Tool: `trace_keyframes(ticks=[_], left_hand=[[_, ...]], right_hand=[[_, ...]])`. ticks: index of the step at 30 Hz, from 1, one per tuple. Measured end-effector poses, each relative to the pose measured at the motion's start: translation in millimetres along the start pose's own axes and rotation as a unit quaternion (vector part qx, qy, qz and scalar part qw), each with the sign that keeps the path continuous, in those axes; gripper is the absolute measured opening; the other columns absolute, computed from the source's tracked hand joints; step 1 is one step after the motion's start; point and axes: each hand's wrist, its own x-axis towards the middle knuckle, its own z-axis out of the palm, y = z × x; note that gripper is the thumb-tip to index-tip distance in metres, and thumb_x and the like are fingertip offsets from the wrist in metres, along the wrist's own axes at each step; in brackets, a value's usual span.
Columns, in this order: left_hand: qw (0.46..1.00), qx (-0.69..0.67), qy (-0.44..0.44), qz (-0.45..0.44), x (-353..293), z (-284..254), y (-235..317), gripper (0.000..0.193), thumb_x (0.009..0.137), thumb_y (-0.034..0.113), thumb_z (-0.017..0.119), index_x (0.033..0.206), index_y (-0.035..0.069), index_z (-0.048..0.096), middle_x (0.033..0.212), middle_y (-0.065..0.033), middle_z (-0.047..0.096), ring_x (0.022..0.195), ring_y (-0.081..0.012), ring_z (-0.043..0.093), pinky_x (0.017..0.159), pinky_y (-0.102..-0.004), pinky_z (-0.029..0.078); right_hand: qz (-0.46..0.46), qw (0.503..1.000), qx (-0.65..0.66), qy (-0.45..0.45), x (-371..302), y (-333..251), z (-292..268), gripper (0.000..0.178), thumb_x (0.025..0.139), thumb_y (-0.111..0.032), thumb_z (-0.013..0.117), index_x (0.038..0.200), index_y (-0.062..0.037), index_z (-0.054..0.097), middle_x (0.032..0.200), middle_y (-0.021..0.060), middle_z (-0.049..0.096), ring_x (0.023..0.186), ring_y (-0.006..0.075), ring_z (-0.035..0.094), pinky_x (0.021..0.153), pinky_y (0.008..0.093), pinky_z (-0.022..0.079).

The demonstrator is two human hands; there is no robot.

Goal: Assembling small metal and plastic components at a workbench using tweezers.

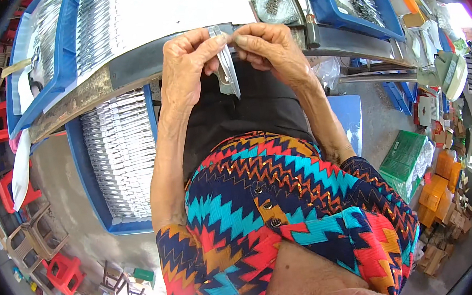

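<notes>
Close to the table's front edge, my left hand (184, 68) is closed around a slim, flat silver metal piece (228, 78). It resembles a folding knife with a slotted side plate, and its lower end points down toward my lap. Beside its upper end, my right hand (272, 49) has thumb and forefinger pinched together. Whatever small thing may be between those fingertips is too small to make out. Both hands almost meet at the top of the metal piece.
Blue trays of metal pieces stand at the upper left (65, 61) and upper right (348, 21). A lower blue tray (98, 210) holds rows of similar pieces. Small parts in a plastic bag (274, 6) lie near a dark-handled tool (312, 31). The table edge (133, 62) runs before me.
</notes>
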Motion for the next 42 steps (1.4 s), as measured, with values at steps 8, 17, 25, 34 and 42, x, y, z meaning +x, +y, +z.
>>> trace_keyframes(ticks=[8,17,25,34,42], left_hand=[[0.995,0.062,-0.063,-0.035,-9.2,3.4,7.4,0.014,0.08,0.014,0.065,0.076,0.0,0.065,0.062,0.0021,0.054,0.05,-0.004,0.043,0.045,-0.018,0.031],[0.951,0.308,0.012,0.019,-16.0,21.6,15.1,0.018,0.083,0.012,0.062,0.071,0.0,0.057,0.055,0.0018,0.046,0.051,-0.0046,0.041,0.047,-0.023,0.032],[0.814,0.52,0.049,0.254,-16.4,25.2,-0.2,0.005,0.077,-0.001,0.056,0.082,-0.002,0.057,0.07,-0.0144,0.053,0.058,-0.0308,0.054,0.052,-0.0367,0.041],[0.805,0.524,0.072,0.27,-21.9,22.2,-2.4,0.002,0.077,-0.002,0.056,0.079,-0.002,0.055,0.07,-0.0136,0.052,0.058,-0.0301,0.054,0.052,-0.0367,0.042],[0.775,0.556,0.102,0.283,-23.6,24.2,-6.1,0.003,0.076,-0.002,0.056,0.078,-0.002,0.055,0.07,-0.0122,0.053,0.06,-0.0287,0.055,0.054,-0.0357,0.043]], right_hand=[[-0.057,0.998,-0.013,-0.021,2.4,0.0,-6.3,0.021,0.084,-0.019,0.064,0.096,-0.0011,0.065,0.069,-0.0009,0.059,0.056,0.0023,0.044,0.047,0.0165,0.033],[-0.041,0.993,-0.102,0.034,-1.5,-5.4,-4.1,0.021,0.082,-0.021,0.066,0.089,-0.0006,0.066,0.067,-0.003,0.058,0.056,0.0018,0.046,0.048,0.0177,0.036],[-0.12,0.958,-0.241,0.101,-6.3,-1.6,13.8,0.018,0.079,-0.015,0.069,0.087,0.0017,0.065,0.067,0.0002,0.059,0.06,0.0034,0.05,0.052,0.0202,0.043],[-0.118,0.976,-0.163,0.087,-2.8,5.6,20.1,0.017,0.082,-0.014,0.067,0.088,0.001,0.064,0.068,-0.0004,0.058,0.06,0.003,0.05,0.052,0.0187,0.042],[-0.191,0.957,-0.192,0.108,0.2,16.3,23.8,0.014,0.08,-0.01,0.067,0.088,0.0007,0.063,0.065,-0.002,0.055,0.058,0.0013,0.046,0.05,0.0178,0.04]])
